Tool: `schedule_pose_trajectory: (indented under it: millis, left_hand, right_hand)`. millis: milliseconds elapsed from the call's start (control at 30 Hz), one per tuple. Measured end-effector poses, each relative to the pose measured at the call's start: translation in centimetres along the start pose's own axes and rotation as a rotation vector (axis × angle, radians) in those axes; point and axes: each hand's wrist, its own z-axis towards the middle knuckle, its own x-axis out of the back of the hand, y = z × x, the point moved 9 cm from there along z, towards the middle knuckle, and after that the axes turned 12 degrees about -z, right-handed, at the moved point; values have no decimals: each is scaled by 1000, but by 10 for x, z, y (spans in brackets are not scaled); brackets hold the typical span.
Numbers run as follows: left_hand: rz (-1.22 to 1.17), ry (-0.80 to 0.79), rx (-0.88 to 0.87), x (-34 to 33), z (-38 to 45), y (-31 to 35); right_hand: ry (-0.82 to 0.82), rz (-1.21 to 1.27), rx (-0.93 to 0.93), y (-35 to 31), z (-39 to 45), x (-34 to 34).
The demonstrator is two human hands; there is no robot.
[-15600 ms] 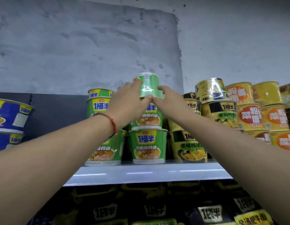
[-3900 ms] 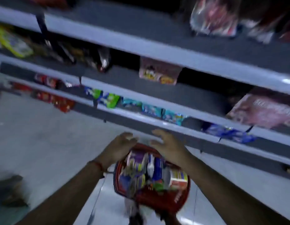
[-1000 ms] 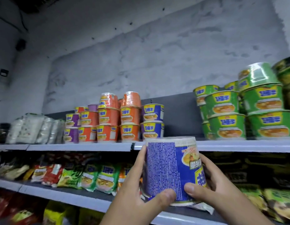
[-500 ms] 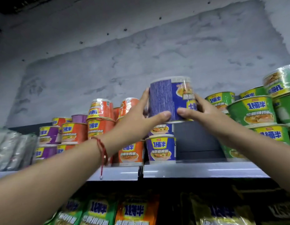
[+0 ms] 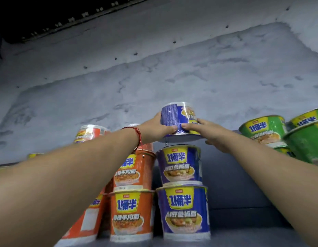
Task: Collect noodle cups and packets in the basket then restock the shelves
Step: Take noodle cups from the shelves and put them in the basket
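Two blue cups (image 5: 181, 189) are already stacked; a third blue noodle cup (image 5: 178, 120) is grasped between the left hand (image 5: 157, 128) and right hand (image 5: 201, 130) just above them. It should be centred, lowered level, then released gently.

The two stacked blue noodle cups (image 5: 183, 189) each read "1桶半" on a yellow panel, with "鲜虾鱼板面" beneath. At nine o'clock of them, the orange cups (image 5: 132, 198) carry "1桶半"; the green cup (image 5: 263, 129) at two o'clock does too.
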Motion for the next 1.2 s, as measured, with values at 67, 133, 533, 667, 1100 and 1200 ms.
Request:
schedule_pose_trajectory:
  millis: [67, 133, 533, 667, 1100, 1200]
  left_hand:
    - [40, -42, 20, -2, 7, -12]
    - [78, -110, 64, -7, 7, -25]
    - [487, 15, -34, 2, -7, -43]
    - [344, 198, -181, 35, -49, -29]
    - [-295, -126, -362, -94, -260, -26]
    - [-371, -288, -313, -169, -315, -27]
  right_hand:
    - [-31, -54, -56, 12, 7, -11]
    - [-96, -98, -127, 24, 7, -22]
    - [-22, -120, -217, 35, -7, -41]
    - [309, -334, -163, 9, -27, -5]
    - [392, -396, -70, -3, -281, -8]
    - [361, -402, -203, 27, -361, -13]
